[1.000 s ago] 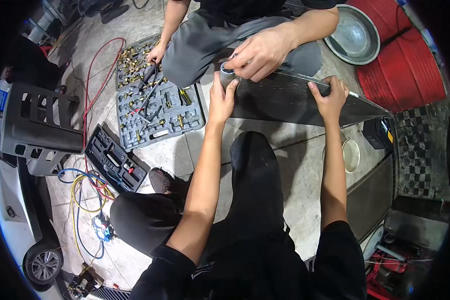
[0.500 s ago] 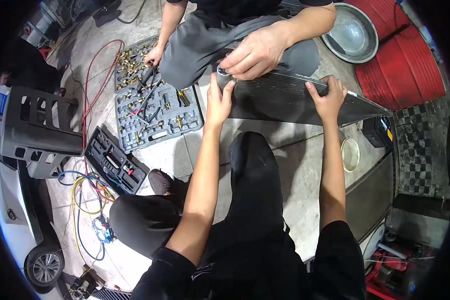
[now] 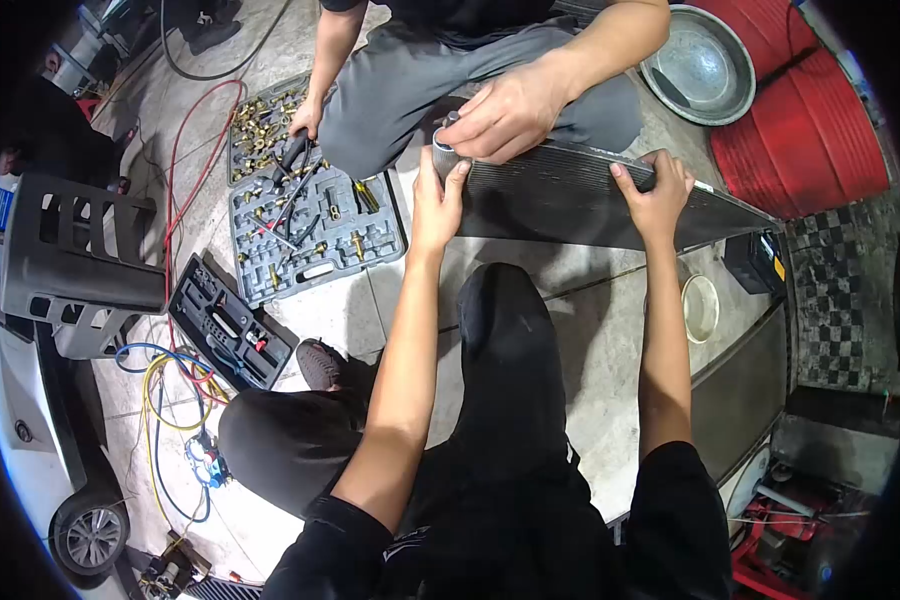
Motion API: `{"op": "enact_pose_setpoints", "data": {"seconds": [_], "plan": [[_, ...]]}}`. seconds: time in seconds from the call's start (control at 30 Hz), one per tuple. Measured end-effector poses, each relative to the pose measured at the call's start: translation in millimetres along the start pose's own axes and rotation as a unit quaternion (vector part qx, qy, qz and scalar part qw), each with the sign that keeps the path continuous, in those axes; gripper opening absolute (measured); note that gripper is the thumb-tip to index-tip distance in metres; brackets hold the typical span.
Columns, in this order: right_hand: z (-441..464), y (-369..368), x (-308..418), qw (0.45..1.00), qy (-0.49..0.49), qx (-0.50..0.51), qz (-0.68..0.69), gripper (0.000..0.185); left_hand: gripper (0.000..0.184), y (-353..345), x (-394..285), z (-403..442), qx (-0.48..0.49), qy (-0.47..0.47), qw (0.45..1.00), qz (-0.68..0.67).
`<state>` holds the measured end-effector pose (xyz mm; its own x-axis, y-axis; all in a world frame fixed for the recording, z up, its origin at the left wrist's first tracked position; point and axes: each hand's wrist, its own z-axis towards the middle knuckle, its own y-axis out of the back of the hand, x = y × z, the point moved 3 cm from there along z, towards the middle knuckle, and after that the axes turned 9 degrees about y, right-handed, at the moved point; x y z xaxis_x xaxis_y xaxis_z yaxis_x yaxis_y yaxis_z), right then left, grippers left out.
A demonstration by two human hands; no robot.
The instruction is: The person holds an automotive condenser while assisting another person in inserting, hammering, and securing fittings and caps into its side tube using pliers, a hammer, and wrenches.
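A dark, finned radiator panel (image 3: 560,200) stands tilted between me and a co-worker seated opposite. My left hand (image 3: 438,200) is wrapped round its round metal end tube (image 3: 444,158) at the left end. Farther right, my right hand (image 3: 658,195) grips the panel's upper edge, thumb on the near face. The co-worker's one hand (image 3: 510,112) pinches a small dark part at the tube's open top; its exact shape is hidden by the fingers. The co-worker's other hand (image 3: 308,118) holds a dark handle over the grey fitting case (image 3: 315,225).
A small black tool case (image 3: 232,325), coloured hoses (image 3: 155,390) and a grey plastic stool (image 3: 85,245) are on the left. At right are a metal basin (image 3: 698,65), red drum (image 3: 800,135), pale bowl (image 3: 701,308), black box (image 3: 755,262) and flat panel (image 3: 740,395).
The co-worker's hand at the tube has shifted slightly left, and a small part now shows above the fingers. My hands keep their hold on the panel.
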<state>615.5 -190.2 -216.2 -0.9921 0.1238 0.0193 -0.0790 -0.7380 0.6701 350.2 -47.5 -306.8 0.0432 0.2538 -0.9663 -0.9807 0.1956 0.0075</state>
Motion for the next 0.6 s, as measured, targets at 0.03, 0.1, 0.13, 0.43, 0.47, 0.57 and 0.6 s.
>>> {"op": "enact_pose_setpoints", "data": {"seconds": [0.03,0.1,0.13,0.43,0.47,0.57,0.6], "plan": [[-0.2,0.1,-0.4,1.0,0.0,0.001,-0.001,0.051,0.039,0.5,0.0,-0.5,0.006,0.011,1.0,0.005],[0.4,0.1,-0.4,1.0,0.003,-0.004,0.003,0.05,0.039,0.6,0.1,-1.5,0.011,0.023,1.0,0.01],[0.4,0.2,0.0,1.0,0.006,-0.008,0.007,0.049,0.038,0.7,-0.2,-2.4,0.004,0.024,1.0,0.017],[-0.5,-0.2,-0.4,1.0,0.005,-0.009,0.008,0.048,0.036,1.3,-2.4,-0.3,0.011,0.01,1.0,0.006],[-0.3,-0.2,0.0,1.0,0.006,-0.01,0.008,0.048,0.036,1.6,-1.7,0.2,0.022,0.023,0.999,0.012],[-0.4,0.4,0.1,1.0,0.004,-0.01,0.009,0.048,0.035,1.9,-3.8,0.1,0.02,0.009,1.0,0.014],[-0.8,0.3,-0.1,1.0,0.005,-0.012,0.008,0.048,0.035,1.6,-4.7,-0.2,0.02,0.009,1.0,0.014]]}}
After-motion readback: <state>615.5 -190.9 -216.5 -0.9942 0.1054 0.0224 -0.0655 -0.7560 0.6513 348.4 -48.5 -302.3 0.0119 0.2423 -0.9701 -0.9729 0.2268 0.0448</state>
